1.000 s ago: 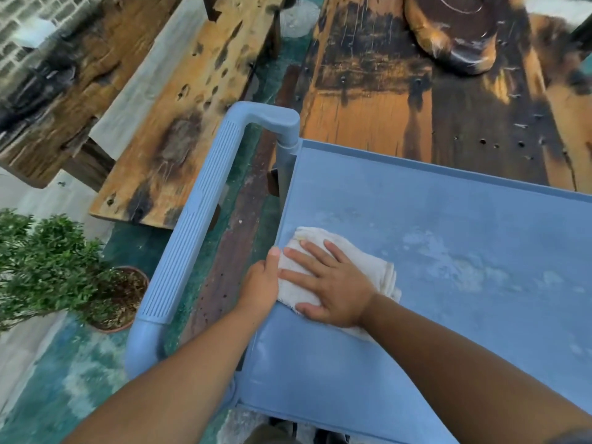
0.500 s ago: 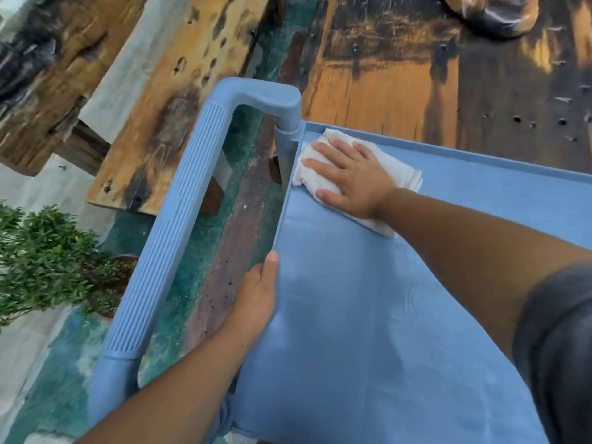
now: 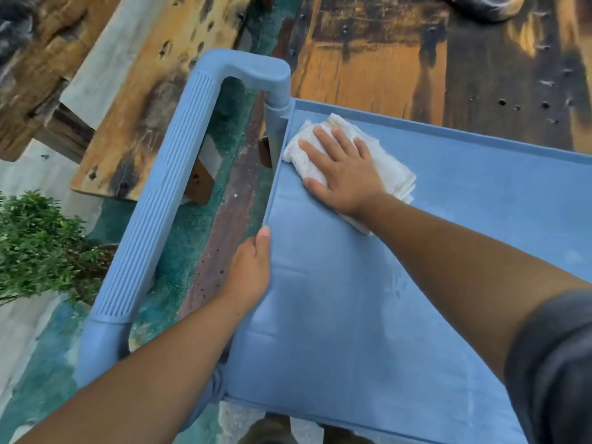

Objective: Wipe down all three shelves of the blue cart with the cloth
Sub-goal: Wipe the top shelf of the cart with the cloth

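Note:
The blue cart's top shelf (image 3: 352, 315) fills the lower right of the head view, with its ribbed blue handle (image 3: 160, 200) on the left. A folded white cloth (image 3: 394, 177) lies in the shelf's far left corner. My right hand (image 3: 342, 165) presses flat on the cloth with straight, spread fingers. My left hand (image 3: 253, 270) grips the shelf's left rim, thumb on top, fingers hidden under the edge. The lower shelves are hidden beneath the top one.
A weathered wooden table (image 3: 448, 59) stands just beyond the cart's far edge. A wooden bench (image 3: 144, 91) lies to the far left. A potted green shrub (image 3: 38, 245) stands on the teal floor (image 3: 38, 379) left of the handle.
My right hand slid the cloth from the near left part of the shelf up to the far left corner, then a little to the right. My left hand stayed on the rim.

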{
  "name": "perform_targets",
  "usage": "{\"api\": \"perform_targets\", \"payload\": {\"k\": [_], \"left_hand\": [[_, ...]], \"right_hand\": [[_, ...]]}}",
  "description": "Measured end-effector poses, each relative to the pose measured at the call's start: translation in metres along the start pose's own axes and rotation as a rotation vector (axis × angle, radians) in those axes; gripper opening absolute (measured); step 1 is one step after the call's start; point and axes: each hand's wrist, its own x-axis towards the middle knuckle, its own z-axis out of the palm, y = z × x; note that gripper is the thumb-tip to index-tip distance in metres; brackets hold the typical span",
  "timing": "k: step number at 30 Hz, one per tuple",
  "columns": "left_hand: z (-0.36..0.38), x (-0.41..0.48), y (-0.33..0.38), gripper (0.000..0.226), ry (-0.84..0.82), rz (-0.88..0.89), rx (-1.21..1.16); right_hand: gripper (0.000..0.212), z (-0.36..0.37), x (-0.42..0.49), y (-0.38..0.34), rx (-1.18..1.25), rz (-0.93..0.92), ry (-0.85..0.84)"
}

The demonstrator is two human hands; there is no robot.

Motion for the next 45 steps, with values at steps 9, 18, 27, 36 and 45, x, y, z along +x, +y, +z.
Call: {"api": "perform_targets", "payload": {"k": [9, 18, 27, 36, 45], "left_hand": [[0.0, 0.003, 0.003, 0.062, 0.009, -0.019, 0.074], [-0.003, 0.0, 0.015, 0.08, -0.002, -0.088, 0.13], [-0.004, 0.005, 0.014, 0.08, -0.041, -0.21, 0.105], [-0.006, -0.001, 0.019, 0.062, -0.084, -0.292, -0.06], [-0.002, 0.001, 0.014, 0.062, -0.016, -0.303, -0.087]], "right_hand": [[0.062, 0.04, -0.136, -0.083, 0.097, 0.13, 0.054], [0.061, 0.058, -0.259, -0.131, 0.076, 0.06, 0.061], [0.067, 0.056, -0.256, -0.114, 0.121, 0.014, 0.077], [0.068, 0.025, -0.175, 0.0, 0.03, 0.084, 0.061], [0.068, -0.001, -0.085, 0.081, -0.016, -0.03, 0.036]]}}
